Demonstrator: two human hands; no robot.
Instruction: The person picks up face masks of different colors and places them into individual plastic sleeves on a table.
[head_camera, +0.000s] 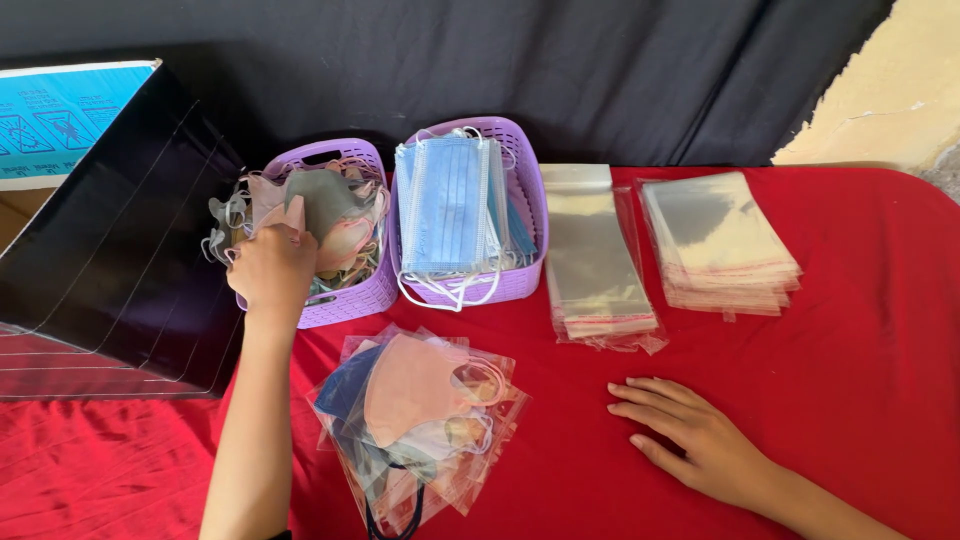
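Left hand (270, 268): reached into the left purple basket (355, 295), fingers curled and pinching a pale pink mask (290, 215) at the top of the heap.
Right hand (685, 430): laid flat, palm down, on the red cloth of the bench (860, 380), fingers spread a little, holding nothing.
Left basket contents: tangled shaped masks in pink, grey and cream, ear loops spilling over the rim.
Right purple basket (525, 275): stood touching the left one, packed with upright blue pleated masks (450, 205), white loops hanging over the front edge.
Bagged masks (415, 415): piled loosely in front of the baskets, between the two arms; peach mask on top, dark blue and grey ones beneath, all in clear sleeves.
Empty clear bags, near stack (590, 255): lay just right of the blue-mask basket.
Empty clear bags, far stack (715, 240): lay further right, apart from the first stack.
Black box (120, 250): stood open at the far left, beside the left basket, with a light blue panel on top.
Backdrop: black cloth (500, 70) hung behind the bench.
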